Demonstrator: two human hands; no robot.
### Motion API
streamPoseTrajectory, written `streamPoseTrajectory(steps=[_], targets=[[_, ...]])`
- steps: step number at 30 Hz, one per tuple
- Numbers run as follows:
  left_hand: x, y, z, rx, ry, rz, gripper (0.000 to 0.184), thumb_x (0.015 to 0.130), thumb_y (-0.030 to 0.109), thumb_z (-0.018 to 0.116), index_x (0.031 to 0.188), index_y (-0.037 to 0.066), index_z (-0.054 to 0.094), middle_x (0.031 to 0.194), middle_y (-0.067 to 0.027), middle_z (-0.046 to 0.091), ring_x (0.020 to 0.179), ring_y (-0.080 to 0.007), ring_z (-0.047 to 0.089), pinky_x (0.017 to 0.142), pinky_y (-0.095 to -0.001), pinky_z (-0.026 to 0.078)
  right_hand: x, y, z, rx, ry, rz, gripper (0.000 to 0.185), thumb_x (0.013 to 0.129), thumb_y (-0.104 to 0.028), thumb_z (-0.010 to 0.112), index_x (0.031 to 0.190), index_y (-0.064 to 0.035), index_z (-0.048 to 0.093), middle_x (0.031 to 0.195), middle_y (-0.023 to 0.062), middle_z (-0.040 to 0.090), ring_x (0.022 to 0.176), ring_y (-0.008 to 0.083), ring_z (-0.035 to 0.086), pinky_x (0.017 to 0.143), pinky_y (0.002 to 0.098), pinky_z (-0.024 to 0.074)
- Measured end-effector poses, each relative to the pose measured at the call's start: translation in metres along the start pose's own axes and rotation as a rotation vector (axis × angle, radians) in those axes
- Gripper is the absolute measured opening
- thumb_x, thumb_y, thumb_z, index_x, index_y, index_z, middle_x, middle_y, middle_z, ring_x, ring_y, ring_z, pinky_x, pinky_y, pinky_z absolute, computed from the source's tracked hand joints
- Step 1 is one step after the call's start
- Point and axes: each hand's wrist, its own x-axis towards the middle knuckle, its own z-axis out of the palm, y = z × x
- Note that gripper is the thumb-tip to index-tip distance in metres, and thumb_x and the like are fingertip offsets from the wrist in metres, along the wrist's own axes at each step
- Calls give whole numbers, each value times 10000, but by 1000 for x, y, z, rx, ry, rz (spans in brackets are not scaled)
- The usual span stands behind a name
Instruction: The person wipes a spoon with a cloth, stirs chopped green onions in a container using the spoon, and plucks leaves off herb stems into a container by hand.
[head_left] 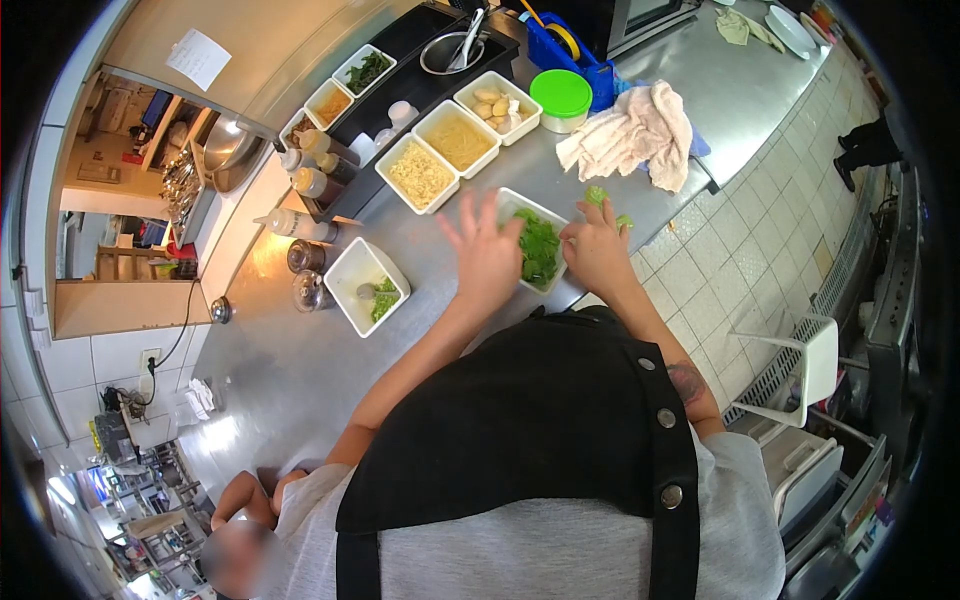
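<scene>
A white rectangular container (507,197) of dark green leaves (538,246) stands at the counter's front edge, between my two hands. My left hand (490,258) is over its left side, fingers spread apart, the thumb side close to the leaves; I see nothing held in it. At the container's right side, my right hand (597,250) has its fingers closed, with a paler leafy green (596,195) sticking out beyond them. Part of that green is hidden by the fingers. To the left, another white container (352,268) holds chopped greens (384,298) and a small rounded object.
White tubs of minced garlic (417,175), yellowish paste (460,138) and pale pieces (492,105) line the back. A green-lidded tub (561,95) and a towel (635,135) are at right. Squeeze bottles (300,225) and jars (310,290) stand left. A person (245,510) is at lower left.
</scene>
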Motion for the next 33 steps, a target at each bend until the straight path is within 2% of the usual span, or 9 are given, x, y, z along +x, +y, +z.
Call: streamPoseTrajectory(steps=[4,7,10,13,16,22,28,31,33], targets=[[7,13,9,-153,-135,248,230,808,175,663,1028,185,731,1503,-133,353,1430,-467,186,992,-842,60,3,-1,6,-22,-47,22,187,801,-163,638,942,-94,739,1373,176,489,1358,488,346,984,749,310],[4,13,16,-139,-155,238,180,820,240,662,980,190,727,1556,-113,301,1455,-480,119,965,-860,3,2,-5,2,-45,-119,81,266,808,-139,616,1051,-122,723,1404,160,483,1390,463,322,997,760,312],[0,11,7,-97,-170,145,179,826,324,664,887,169,731,1565,-125,299,1469,-468,92,966,-863,-14,2,-5,3,-56,-134,84,299,805,-131,615,1087,-137,715,1411,160,473,1399,463,304,1003,760,305],[-11,0,-3,-35,-200,78,178,832,310,669,877,150,732,1567,-122,291,1467,-477,79,962,-866,-17,2,-6,8,20,-45,20,234,802,-174,635,1004,-96,725,1328,175,492,1364,492,322,986,781,267],[-20,-8,-7,-28,-186,31,192,832,296,671,881,119,727,1564,-128,291,1463,-490,72,955,-869,-18,7,-13,0,-76,-101,2,310,784,-112,625,1070,-160,732,1422,167,454,1402,483,280,1005,775,279],[-18,-4,-15,-22,-219,-26,204,838,274,673,911,90,719,1561,-171,276,1461,-497,63,954,-868,-9,19,-16,18,-346,-156,21,279,784,-141,619,1021,-187,758,1421,170,451,1407,497,255,974,831,216],[-19,3,8,-148,-107,4,206,846,271,675,935,88,708,1556,-162,276,1461,-491,56,954,-868,23,24,-15,22,-342,-250,49,273,821,-166,582,1030,-191,756,1337,172,495,1380,513,285,951,857,180],[-10,7,17,-72,-139,-60,209,819,234,681,908,46,702,1553,-167,277,1459,-494,69,943,-876,23,26,-16,19,-312,-285,50,292,899,-237,509,1019,-84,727,1272,186,512,1366,552,274,932,865,161],[-4,11,27,-68,-86,-50,166,801,177,646,787,15,680,1553,-186,289,1456,-499,98,942,-876,3,22,-18,17,-253,-244,40,299,900,-237,506,1037,-83,723,1269,186,514,1358,555,283,930,869,155]])
